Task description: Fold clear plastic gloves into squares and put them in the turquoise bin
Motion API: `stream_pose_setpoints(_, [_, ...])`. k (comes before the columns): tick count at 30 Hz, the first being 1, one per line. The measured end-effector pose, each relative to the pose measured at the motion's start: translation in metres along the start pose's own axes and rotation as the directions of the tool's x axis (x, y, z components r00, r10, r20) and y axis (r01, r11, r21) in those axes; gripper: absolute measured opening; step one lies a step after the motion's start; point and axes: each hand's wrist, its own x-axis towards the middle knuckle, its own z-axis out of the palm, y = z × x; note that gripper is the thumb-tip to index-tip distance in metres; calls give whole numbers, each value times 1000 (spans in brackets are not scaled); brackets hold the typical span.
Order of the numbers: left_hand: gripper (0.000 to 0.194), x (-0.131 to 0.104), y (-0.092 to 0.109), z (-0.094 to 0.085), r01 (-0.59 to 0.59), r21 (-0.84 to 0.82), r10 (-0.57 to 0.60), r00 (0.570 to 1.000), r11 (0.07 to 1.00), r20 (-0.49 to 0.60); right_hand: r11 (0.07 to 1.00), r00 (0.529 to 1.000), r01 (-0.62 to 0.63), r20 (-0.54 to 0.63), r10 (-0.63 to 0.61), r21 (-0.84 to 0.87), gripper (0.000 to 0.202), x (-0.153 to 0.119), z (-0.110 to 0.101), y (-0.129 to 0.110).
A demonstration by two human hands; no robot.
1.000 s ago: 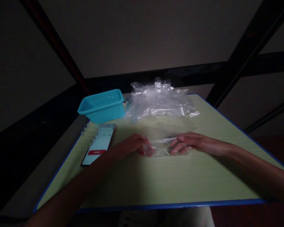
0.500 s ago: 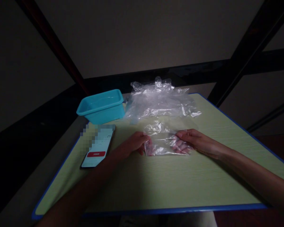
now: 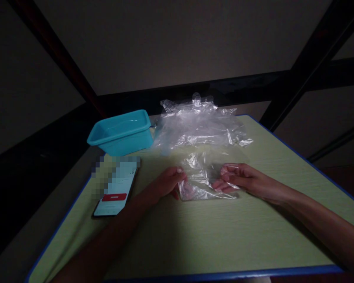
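While the blue tub (image 3: 126, 143) and the phone (image 3: 119, 186) in front of it lay at the left of the table (image 3: 268, 232), the left hand (image 3: 169, 182) pinched the near-left part of a clear plastic piece (image 3: 199, 184) between thumb and fingers, much as it had half a second before. The piece lay between the two hands, just in front of a pile of clear plastic (image 3: 199, 125), and its near edge, straighter then, now sagged unevenly. The right hand (image 3: 242, 179) had changed most: its fingers, spread beneath the film earlier, had drawn in narrow towards the thumb, which suggested that the hold there was being reworked while the left one anchored the piece. As for what was hard to make out, pixelation covered the phone's upper part, the tub's floor was hidden, transparent layers blurred the piece's far edge, and whether the right hand actually gripped the film could not be told.
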Motion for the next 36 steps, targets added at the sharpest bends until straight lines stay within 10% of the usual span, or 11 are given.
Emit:
stream_pose_setpoints(22, [24,8,-7,4,-30,33,30,999,999,-21,976,992,-98,103,79,195,27,3,4,5])
stream_pose_setpoints(36, [12,2,-4,-6,-87,67,73,979,994,192,959,995,-78,86,57,273,25,4,4,5])
